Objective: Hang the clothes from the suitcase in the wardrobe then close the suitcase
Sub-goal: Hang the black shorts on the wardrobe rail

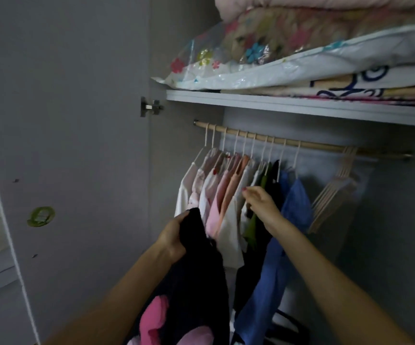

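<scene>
Nearest, the left hand grips a dark garment, fingers curled round its upper edge, probably to keep it bunched off the floor until a hanger is free. It is black, limp and crumpled, with pink patches low down. Just beyond, the right hand reaches among the hung clothes, its fingers loosely bent against the fabric; whether they pinch anything I cannot tell. It seems to be parting them for room. Farther back, the rod carries the row, and spare hangers cluster at its right. The suitcase is not in view.
</scene>
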